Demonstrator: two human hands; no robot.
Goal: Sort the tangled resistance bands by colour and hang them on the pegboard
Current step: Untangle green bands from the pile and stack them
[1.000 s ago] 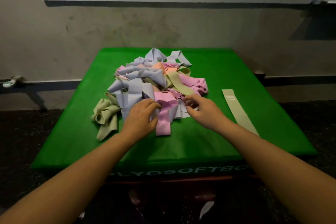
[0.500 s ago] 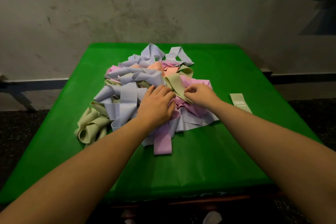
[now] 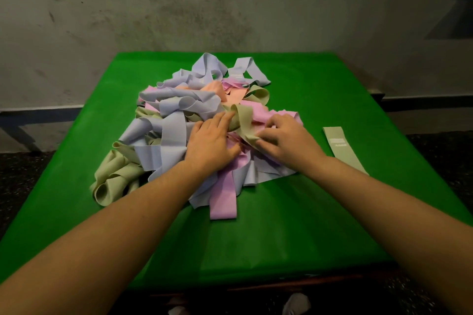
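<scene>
A tangled pile of resistance bands (image 3: 179,115) in lilac, pink, peach and olive green lies in the middle of the green table (image 3: 307,225). One olive-green band (image 3: 244,120) loops up out of the pile's near side. My right hand (image 3: 286,140) pinches its lower end between thumb and fingers. My left hand (image 3: 212,140) rests on the pile beside it, fingers straight and touching the same band's left side. A pink band (image 3: 222,199) trails toward me from under my left hand. No pegboard is in view.
A single olive-green band (image 3: 343,148) lies flat on the table to the right of the pile, partly behind my right forearm. A grey wall (image 3: 230,15) stands behind the table. Dark floor surrounds the table.
Both hands moved from the pile's near edge further into it. My right hand took hold of the olive-green band; my left hand came to rest beside it. The camera tilted down and closer.
</scene>
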